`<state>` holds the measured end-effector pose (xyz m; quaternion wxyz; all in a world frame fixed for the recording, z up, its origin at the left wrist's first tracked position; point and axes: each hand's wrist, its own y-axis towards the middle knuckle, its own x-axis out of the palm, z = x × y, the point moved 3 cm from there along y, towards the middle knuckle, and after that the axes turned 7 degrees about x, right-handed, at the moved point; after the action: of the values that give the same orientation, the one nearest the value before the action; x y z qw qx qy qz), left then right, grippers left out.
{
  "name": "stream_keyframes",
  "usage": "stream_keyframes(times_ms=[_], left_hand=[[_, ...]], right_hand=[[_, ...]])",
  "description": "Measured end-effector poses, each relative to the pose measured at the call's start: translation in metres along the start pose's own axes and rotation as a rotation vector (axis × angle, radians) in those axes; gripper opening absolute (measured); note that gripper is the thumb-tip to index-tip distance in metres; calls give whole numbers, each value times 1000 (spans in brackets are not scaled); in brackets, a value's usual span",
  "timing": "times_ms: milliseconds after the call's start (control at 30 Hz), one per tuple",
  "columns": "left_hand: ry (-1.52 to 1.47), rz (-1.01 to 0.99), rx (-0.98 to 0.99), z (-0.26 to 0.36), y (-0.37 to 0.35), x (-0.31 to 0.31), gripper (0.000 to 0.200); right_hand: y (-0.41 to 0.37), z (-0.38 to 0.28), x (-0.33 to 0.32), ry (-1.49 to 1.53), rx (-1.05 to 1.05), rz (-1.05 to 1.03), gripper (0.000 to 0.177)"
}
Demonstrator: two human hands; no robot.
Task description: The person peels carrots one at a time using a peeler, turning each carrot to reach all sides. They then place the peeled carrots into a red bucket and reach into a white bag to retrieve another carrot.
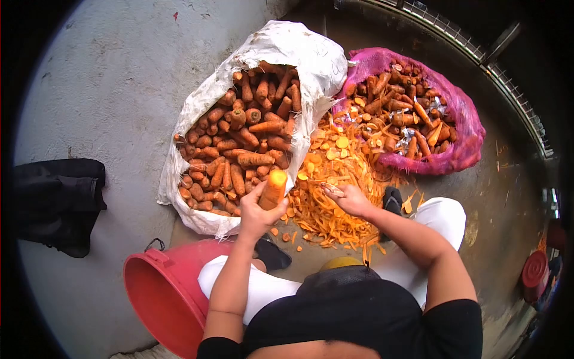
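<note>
Our left grip is closed around a carrot [273,188], the left hand [257,216] clasping its lower half so that the orange top stands free above the fingers. In the head view its long axis runs nearly upright, tipped a little towards the right, and it is held in the air just beside the near edge of the open white sack [287,45]. Our right hand [351,202] lies to the right of the carrot, near it but apart, and its grip is narrow, pinched on a small tool [332,191] whose kind we cannot tell; the tool's tip points left, towards the carrot. The left hand is the one on the carrot, the right the nearer to the peelings [326,224], which lie heaped on the floor [119,90] between the two sacks and our knees. The white sack is full of unpeeled carrots; the pink mesh sack [463,119] lies towards the far right. A red bucket [161,287] rests on its side at our left knee, a black cloth [57,203] by the floor's left edge. The floor is bare grey concrete, with a metal grating [478,51] along its far right edge.
</note>
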<state>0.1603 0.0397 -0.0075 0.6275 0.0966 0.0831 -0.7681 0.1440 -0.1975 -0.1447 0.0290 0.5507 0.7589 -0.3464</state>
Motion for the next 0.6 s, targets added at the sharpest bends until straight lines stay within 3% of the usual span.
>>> stream_keyframes(times_ms=[67, 300, 367, 467, 600], left_hand=[[-33, -7, -1, -4, 1, -6, 35], [11, -57, -10, 0, -1, 4, 34], [54, -71, -6, -6, -1, 5, 34], [39, -68, -37, 2, -1, 11, 26], [86, -71, -32, 4, -1, 13, 24]], right_hand=[[-19, -38, -19, 65, 6, 18, 43], [-49, -94, -30, 197, -415, 102, 28], [-57, -103, -30, 118, -463, 104, 22], [-63, -106, -28, -4, -531, 110, 32], [-62, -104, -24, -31, -469, 94, 32]])
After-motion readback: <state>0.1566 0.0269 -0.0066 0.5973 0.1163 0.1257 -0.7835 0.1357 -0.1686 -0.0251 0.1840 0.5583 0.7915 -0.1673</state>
